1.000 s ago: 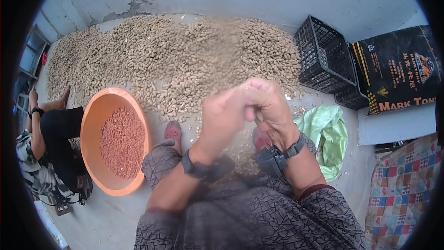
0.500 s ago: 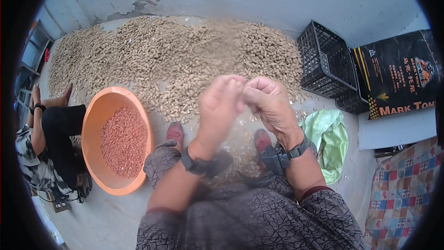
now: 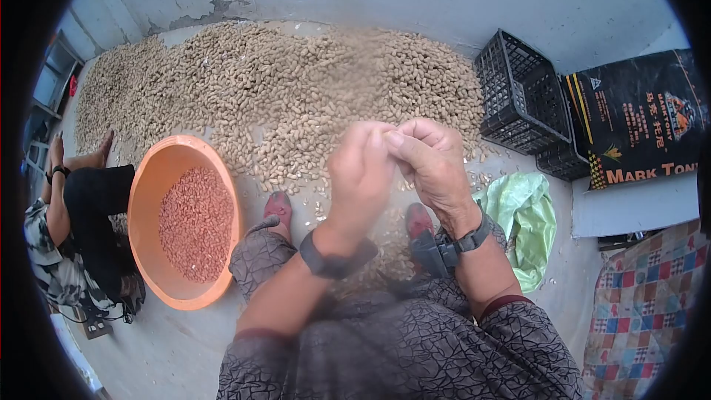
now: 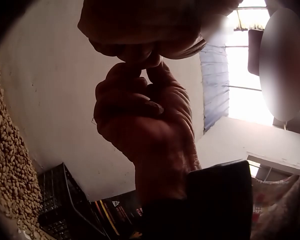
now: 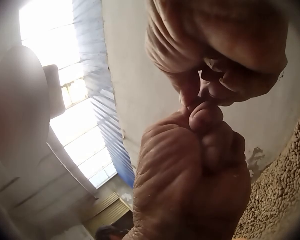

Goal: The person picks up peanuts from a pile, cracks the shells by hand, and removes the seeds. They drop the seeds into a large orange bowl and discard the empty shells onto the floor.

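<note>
In the head view my left hand (image 3: 358,174) and right hand (image 3: 438,167) meet at the fingertips, in front of my body. Thumbs and forefingers pinch together on a peanut (image 5: 194,104), which is almost wholly hidden by the fingers. The right wrist view has the left hand (image 5: 190,172) below, its thumb bent against the right fingertips. From the left wrist the right hand (image 4: 145,117) appears with its other fingers curled toward the palm. Beyond both hands a wide heap of unshelled peanuts (image 3: 274,96) covers the floor.
An orange basin (image 3: 141,252) of red peanut kernels (image 3: 196,226) stands at the left, near a seated person (image 3: 96,230). To the right lie a green sack (image 3: 529,222), black crates (image 3: 518,96) and a black printed bag (image 3: 637,118). Shells litter the floor between my feet.
The hands were pressed closer together, fingers overlapping, a second ago; now they touch only at the fingertips. The left hand has turned slightly and stays blurred.
</note>
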{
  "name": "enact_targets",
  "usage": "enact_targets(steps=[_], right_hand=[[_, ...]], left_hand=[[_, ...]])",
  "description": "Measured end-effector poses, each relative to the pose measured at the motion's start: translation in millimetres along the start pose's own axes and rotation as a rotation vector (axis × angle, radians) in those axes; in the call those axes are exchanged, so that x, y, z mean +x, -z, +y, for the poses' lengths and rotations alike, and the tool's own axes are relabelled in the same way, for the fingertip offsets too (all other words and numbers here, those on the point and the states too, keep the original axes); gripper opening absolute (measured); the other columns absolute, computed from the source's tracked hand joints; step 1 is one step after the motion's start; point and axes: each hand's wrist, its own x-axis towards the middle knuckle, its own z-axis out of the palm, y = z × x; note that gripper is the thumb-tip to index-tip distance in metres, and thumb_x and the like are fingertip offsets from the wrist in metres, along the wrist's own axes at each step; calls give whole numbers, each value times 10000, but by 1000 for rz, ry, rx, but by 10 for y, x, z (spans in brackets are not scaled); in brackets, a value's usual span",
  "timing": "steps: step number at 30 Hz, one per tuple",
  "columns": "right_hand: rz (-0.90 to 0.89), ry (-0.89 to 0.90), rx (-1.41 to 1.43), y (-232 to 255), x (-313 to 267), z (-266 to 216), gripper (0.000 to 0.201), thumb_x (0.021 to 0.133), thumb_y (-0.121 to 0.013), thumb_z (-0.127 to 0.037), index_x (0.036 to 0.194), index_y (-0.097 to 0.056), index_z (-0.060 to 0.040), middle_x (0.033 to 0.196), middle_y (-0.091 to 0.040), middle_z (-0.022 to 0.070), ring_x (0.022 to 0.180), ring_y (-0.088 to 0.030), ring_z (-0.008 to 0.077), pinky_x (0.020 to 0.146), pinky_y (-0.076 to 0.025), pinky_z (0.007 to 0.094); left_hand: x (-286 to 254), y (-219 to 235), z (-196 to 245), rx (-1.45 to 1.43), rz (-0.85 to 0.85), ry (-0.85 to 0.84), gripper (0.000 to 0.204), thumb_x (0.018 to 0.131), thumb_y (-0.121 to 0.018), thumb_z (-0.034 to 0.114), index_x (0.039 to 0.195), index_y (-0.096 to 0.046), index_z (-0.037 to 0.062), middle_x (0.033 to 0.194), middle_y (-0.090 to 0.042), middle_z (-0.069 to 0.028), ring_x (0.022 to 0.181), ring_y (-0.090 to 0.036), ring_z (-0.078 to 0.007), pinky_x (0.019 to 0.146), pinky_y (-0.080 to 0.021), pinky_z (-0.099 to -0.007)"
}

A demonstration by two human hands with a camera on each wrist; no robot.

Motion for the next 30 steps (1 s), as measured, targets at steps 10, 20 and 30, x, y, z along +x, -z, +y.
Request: enact_targets(steps=[10,20,30], right_hand=[[48,69,36,-86,9,124,134,821,-632,-125,743,-599,-22,644,-562,-7,513,-434,19,441,-299,164],[120,182,-125,-177,17,185,111,824,-557,-41,748,-592,32,614,-595,53,550,-545,85,491,-415,214],[92,119,-104,-95,-15,118,92,822,-572,-63,766,-598,5,663,-606,37,558,-505,54,500,-390,198]], left_hand=[[-60,-23,-77,-91,74,57,191,945,-371,77,901,-546,17,617,-447,45,519,-356,-12,461,-296,-176],[32,66,-113,-284,108,313,244,955,-336,132,904,-540,9,675,-464,16,538,-372,-19,467,-305,-172],[95,354,-388,-294,-178,378,131,821,-502,-21,942,-550,-8,798,-538,-66,621,-493,-115,528,-425,-268]])
